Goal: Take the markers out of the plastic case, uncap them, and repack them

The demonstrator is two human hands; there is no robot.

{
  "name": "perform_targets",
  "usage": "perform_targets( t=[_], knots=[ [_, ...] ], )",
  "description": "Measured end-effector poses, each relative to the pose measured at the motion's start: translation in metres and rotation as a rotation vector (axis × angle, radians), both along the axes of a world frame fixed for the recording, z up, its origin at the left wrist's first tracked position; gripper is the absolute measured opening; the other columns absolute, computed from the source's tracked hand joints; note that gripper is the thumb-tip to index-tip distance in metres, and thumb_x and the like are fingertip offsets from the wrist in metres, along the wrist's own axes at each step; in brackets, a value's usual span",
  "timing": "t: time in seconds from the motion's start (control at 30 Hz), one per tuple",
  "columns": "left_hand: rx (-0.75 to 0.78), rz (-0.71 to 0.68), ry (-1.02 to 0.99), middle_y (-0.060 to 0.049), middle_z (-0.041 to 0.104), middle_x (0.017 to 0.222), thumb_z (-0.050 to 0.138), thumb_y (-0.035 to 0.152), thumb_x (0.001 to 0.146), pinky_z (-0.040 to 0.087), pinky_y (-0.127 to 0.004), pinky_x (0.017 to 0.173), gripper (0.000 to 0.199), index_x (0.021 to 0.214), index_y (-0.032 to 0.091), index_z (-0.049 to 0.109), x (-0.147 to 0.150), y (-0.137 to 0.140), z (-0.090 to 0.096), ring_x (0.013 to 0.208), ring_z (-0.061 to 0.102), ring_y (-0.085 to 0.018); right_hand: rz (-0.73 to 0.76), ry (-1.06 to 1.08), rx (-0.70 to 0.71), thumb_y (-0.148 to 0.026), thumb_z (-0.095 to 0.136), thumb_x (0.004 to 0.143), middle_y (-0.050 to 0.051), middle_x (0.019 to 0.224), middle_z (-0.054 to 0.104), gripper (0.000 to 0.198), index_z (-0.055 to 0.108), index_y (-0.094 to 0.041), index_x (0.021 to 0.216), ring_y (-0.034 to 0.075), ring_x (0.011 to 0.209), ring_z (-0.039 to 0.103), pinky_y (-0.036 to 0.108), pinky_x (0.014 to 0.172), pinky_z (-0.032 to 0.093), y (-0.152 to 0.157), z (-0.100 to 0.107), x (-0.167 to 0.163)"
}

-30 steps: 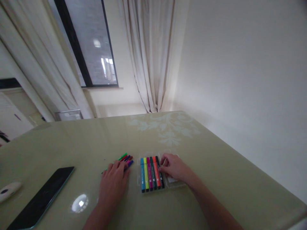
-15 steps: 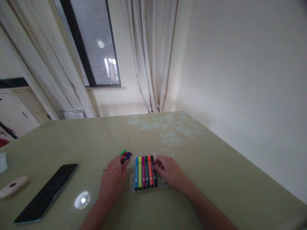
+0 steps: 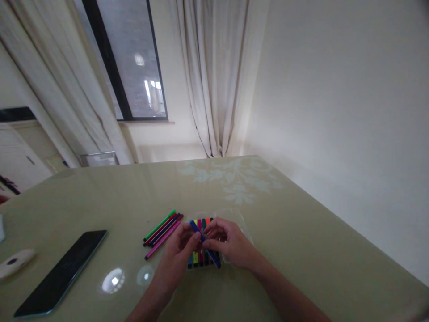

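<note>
Black tablet [image 3: 62, 273] left; right hand [image 3: 231, 243] partly hides case [image 3: 244, 223].

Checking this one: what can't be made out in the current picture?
Head view:
Blue marker: middle partly hidden by left hand and right hand.
Row of markers in the clear case: middles covered by both hands.
Pale object: cut off by left edge.

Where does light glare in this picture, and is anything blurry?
Head view: two round glare spots on the glossy tabletop, right of the black device; bright patches in the window glass. Also in the head view, fine detail looks soft around the blue marker.
</note>
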State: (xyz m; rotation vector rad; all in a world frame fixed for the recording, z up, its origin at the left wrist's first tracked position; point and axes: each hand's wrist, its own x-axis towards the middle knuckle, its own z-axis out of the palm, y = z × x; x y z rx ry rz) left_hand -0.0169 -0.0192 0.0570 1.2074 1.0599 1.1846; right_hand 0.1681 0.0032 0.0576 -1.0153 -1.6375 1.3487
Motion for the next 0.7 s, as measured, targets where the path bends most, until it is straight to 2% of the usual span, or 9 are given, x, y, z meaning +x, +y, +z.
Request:
perform_targets(
  t=[0.27, 0.47, 0.57, 0.7],
  knots=[
    [-0.101, -0.046, -0.006, -0.004, 0.072, 0.085, 0.075, 0.059, 0.08, 0.052, -0.025, 0.064, 0.044, 0.096, 0.018, 0.07, 0.002, -0.001, -0.006, 0.072, 0.066, -0.017, 0.111, 0.08, -0.078, -0.04, 0.082, 0.079, 0.002, 0.083, 0.075, 0.033, 0.068, -0.02, 0.101, 0.02, 0.08, 0.074, 0.03, 0.075, 0.056, -0.002, 0.003, 0.002],
    [-0.117, -0.017, -0.04, -0.004, 0.072, 0.086, 0.08, 0.056, 0.077, 0.048, -0.023, 0.059, 0.046, 0.102, 0.018, 0.07, 0.003, -0.002, -0.008, 0.068, 0.064, -0.015, 0.122, 0.081, -0.11, -0.043, 0.08, 0.082, 0.001, 0.079, 0.073, 0.034, 0.067, -0.02, 0.102, 0.018, 0.075, 0.072, 0.027, 0.067, 0.053, -0.002, -0.002, 0.004],
    [-0.105, -0.022, -0.052, -0.004, 0.072, 0.088, 0.081, 0.055, 0.077, 0.047, -0.022, 0.057, 0.048, 0.104, 0.018, 0.07, 0.004, -0.002, -0.012, 0.07, 0.064, -0.016, 0.128, 0.085, -0.136, -0.042, 0.084, 0.078, 0.001, 0.078, 0.074, 0.037, 0.066, -0.02, 0.102, 0.019, 0.074, 0.072, 0.026, 0.066, 0.052, -0.003, -0.002, 0.003],
    [-0.093, -0.002, -0.024, -0.003, 0.071, 0.088, 0.081, 0.057, 0.075, 0.046, -0.021, 0.054, 0.049, 0.102, 0.018, 0.067, 0.005, 0.0, -0.015, 0.07, 0.065, -0.017, 0.156, 0.115, -0.161, -0.039, 0.086, 0.074, 0.003, 0.084, 0.075, 0.04, 0.065, -0.02, 0.101, 0.021, 0.081, 0.074, 0.03, 0.073, 0.055, -0.003, -0.003, 0.0]
  ],
)
